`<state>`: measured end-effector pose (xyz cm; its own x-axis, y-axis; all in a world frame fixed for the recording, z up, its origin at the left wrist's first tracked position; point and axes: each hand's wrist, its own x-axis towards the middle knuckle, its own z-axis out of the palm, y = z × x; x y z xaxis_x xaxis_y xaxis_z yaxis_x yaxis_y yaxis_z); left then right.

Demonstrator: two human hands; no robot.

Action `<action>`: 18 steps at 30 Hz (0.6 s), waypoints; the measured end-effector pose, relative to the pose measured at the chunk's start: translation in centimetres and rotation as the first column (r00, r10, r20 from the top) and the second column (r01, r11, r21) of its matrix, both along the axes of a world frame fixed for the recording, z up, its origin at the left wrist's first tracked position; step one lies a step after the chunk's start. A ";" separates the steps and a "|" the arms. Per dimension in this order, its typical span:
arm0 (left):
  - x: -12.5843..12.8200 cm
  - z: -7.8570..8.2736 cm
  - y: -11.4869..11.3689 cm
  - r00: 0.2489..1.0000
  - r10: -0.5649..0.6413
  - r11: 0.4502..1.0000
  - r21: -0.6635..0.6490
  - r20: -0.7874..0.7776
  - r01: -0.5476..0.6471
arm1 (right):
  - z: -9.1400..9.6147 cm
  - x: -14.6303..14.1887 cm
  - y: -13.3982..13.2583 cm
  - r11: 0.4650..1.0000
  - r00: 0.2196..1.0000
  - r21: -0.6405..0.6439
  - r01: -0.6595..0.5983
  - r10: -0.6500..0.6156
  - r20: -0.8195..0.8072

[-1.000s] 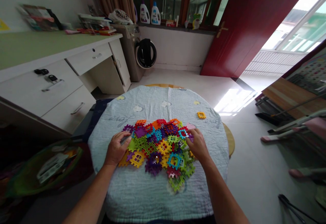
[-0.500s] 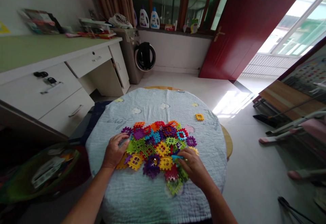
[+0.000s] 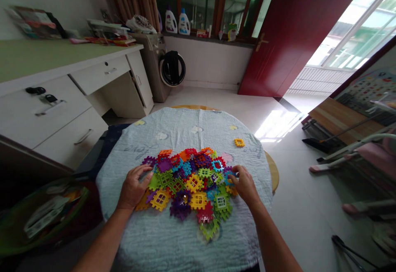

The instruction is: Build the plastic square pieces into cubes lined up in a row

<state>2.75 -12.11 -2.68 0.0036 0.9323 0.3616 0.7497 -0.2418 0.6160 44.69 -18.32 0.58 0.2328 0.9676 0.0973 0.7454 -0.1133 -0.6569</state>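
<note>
A heap of flat, square plastic building tiles (image 3: pixel 188 181) in purple, green, yellow, red, blue and orange lies on a round table under a pale blue quilted cloth (image 3: pixel 185 132). My left hand (image 3: pixel 133 187) rests flat on the heap's left edge, fingers spread over green and orange tiles. My right hand (image 3: pixel 244 183) sits at the right edge, its fingertips curled around a blue tile. One yellow tile (image 3: pixel 239 142) lies alone farther back on the right.
A white desk with drawers (image 3: pixel 62 99) stands to the left, a washing machine (image 3: pixel 163 68) behind it. A red door (image 3: pixel 287 33) is at the back right. A green bag (image 3: pixel 46 210) lies on the floor at left, and chair legs (image 3: pixel 340 156) at right.
My right hand moved from the heap's front middle back to its right edge. The left hand stayed in place. The view drifted slightly.
</note>
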 end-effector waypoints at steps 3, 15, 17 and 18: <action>-0.1 -0.1 0.0 1.000 -0.012 1.000 0.001 -0.005 0.012 | -0.2 0.2 -0.5 0.998 0.984 0.056 -0.029 0.019 0.178; -0.1 -1.1 0.5 0.992 0.032 0.994 0.104 -0.119 -0.019 | 0.8 0.7 0.4 0.940 0.930 -0.247 -0.235 0.291 0.225; -0.2 -1.3 0.6 0.993 -0.006 0.997 0.076 -0.120 0.015 | 1.5 0.6 1.2 0.948 0.933 -0.189 -0.254 0.292 0.208; -0.2 -1.3 0.7 0.993 -0.017 0.998 0.065 -0.119 0.025 | 1.9 0.3 1.8 0.949 0.931 -0.153 -0.277 0.304 0.199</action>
<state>2.53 -11.42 -4.01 0.0695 0.9055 0.4186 0.8104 -0.2960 0.5057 45.03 -16.52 2.50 -0.0745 0.9972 -0.0071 0.8804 0.0624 -0.4700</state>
